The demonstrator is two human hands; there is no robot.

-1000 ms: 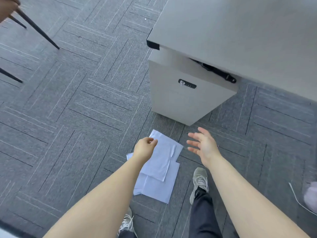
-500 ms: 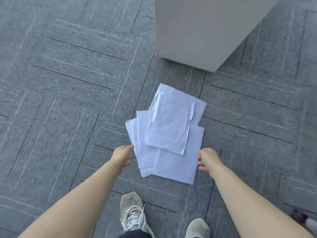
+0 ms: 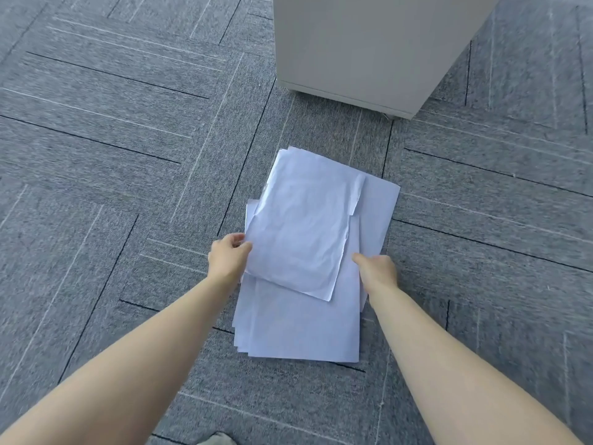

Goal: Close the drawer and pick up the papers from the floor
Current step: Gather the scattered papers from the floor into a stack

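no readable text – papers (image 3: pixel 308 239) blank, cabinet (image 3: pixel 369 46) unmarked

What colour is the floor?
The floor is grey carpet with thin dark and pale lines, seen in the head view.

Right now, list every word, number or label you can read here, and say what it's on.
None can be read.
Papers: the sheets facing up look blank white, no print visible.
Cabinet: plain grey side, no label or lock markings in view.
Carpet: only line patterns, no signs.
The left hand and right hand rest at the stack's edges and carry no text.
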